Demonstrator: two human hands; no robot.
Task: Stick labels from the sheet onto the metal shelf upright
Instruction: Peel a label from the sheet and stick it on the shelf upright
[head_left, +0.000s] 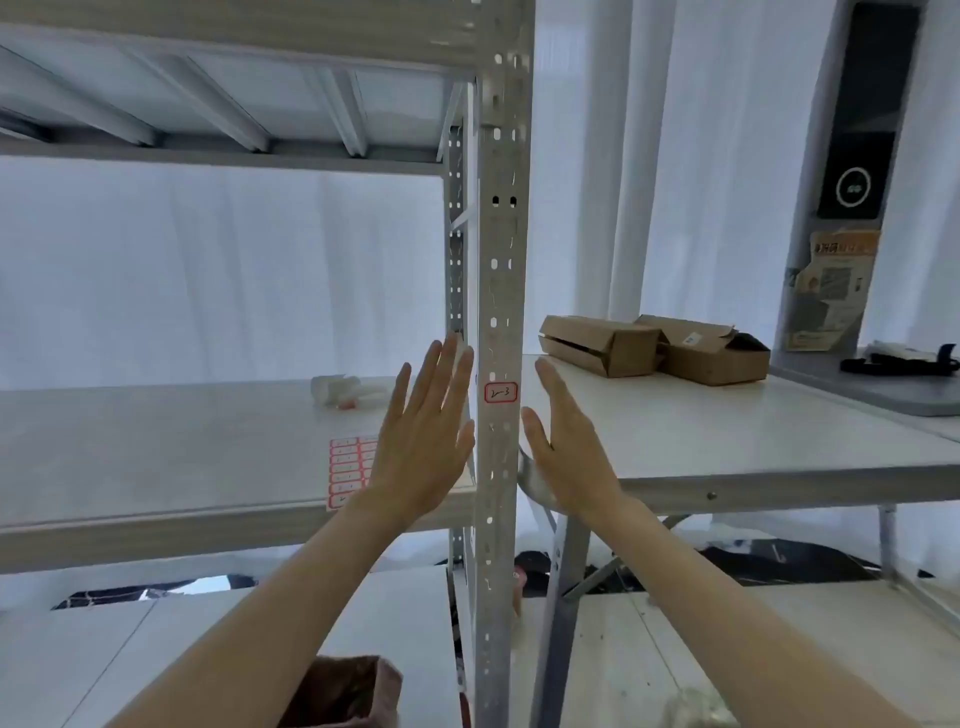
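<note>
A perforated grey metal shelf upright (498, 291) runs top to bottom through the middle of the view. One red-bordered white label (501, 392) with handwriting is stuck on its front face at shelf height. My left hand (423, 447) is raised flat just left of the upright, fingers straight and spread, holding nothing. My right hand (566, 447) is raised flat just right of the upright, also empty. The label sheet (347, 467), with several red-bordered labels, lies on the shelf board (156, 457), partly hidden behind my left hand.
A white crumpled item (345, 389) lies further back on the shelf board. To the right stands a white table (727, 441) carrying two cardboard boxes (654, 348). A dark device with a poster (852, 171) stands at far right. A brown bag (348, 691) sits below.
</note>
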